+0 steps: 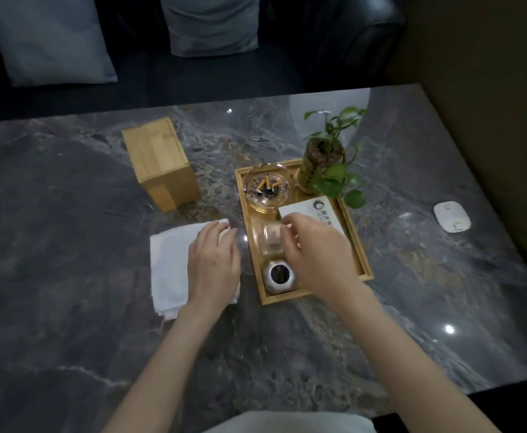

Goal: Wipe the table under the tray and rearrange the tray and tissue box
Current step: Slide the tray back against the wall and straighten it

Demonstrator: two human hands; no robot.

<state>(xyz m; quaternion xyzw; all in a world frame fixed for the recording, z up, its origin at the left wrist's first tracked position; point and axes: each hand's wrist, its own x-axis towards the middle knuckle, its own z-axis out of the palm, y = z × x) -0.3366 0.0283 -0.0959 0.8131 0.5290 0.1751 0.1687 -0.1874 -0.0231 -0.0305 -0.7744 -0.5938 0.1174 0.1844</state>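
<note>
White card (312,214) in tray (360,245) bears a swirl logo, text illegible.

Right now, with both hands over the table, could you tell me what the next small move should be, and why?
Probably set the small glass jar back down in the wooden tray. The right hand is on that jar, so it cannot grip the tray, which still holds an ashtray and plant. The left hand rests flat on the white cloth beside it.
</note>
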